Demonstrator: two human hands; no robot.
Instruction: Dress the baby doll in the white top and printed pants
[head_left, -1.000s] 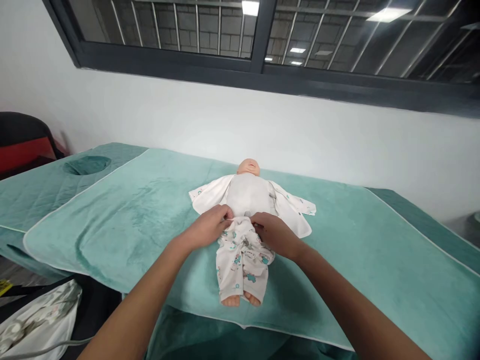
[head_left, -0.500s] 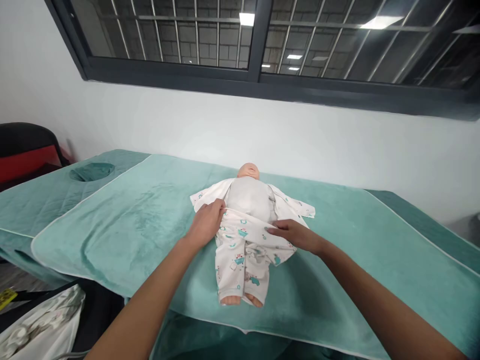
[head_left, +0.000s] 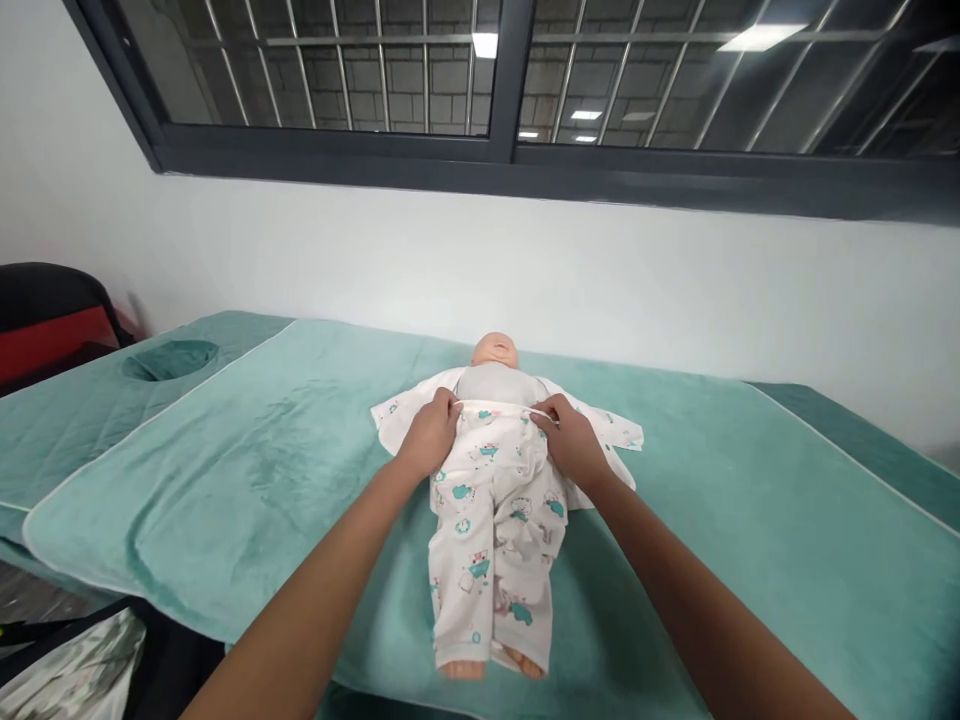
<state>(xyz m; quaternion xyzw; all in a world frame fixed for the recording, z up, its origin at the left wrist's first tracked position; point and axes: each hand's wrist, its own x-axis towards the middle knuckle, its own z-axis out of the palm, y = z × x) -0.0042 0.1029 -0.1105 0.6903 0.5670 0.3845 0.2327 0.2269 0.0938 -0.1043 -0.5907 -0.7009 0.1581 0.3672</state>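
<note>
Left hand (head_left: pixel 433 432) and right hand (head_left: pixel 575 443) gripping pants (head_left: pixel 469 500) by waistband (head_left: pixel 493 405), doll (head_left: pixel 495 349) with feet (head_left: pixel 461 670) near front edge, bed (head_left: pixel 262 450) spreading wide either side

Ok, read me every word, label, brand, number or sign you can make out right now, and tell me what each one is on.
No readable text anywhere in view.
Trousers: small printed motifs; any lettering among them is too small to read.
Open shirt: small prints on the sleeves, too small to read.
Patterned cloth at lower left: blurred, nothing legible.
</note>
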